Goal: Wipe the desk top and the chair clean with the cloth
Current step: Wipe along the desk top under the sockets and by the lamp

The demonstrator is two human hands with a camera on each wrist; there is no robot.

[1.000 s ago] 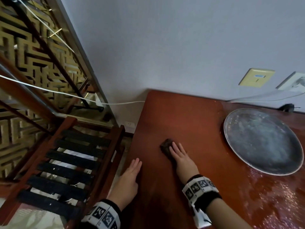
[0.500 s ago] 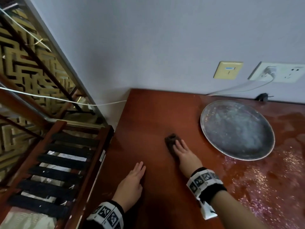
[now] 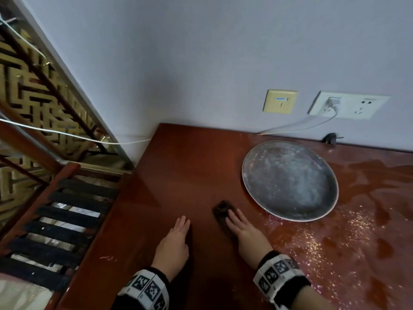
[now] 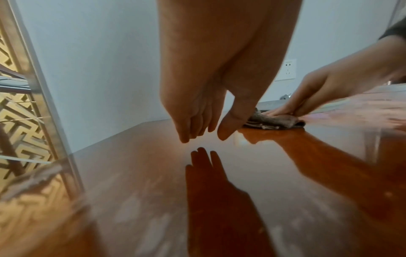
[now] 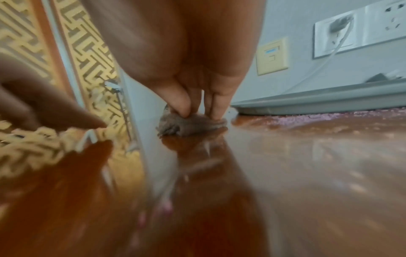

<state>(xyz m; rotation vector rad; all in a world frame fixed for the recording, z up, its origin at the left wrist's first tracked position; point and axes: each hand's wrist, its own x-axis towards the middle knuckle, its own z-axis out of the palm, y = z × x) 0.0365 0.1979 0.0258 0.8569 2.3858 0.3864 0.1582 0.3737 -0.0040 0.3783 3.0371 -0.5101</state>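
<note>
Right hand (image 3: 245,233) presses a small dark folded cloth (image 3: 222,212) flat on the glossy red-brown wooden desk top (image 3: 178,175).
Fingers straight on the cloth, no clench; cloth near the round grey metal tray (image 3: 288,180). Left hand (image 3: 173,245) relaxed, holding nothing, apparently just above the desk.

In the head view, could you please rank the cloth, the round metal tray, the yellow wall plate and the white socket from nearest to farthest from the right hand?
From the right hand:
1. Cloth, under its fingertips.
2. Round metal tray, on the desk beyond, to the right.
3. Yellow wall plate, on the wall.
4. White socket, farther right on the wall.
</note>
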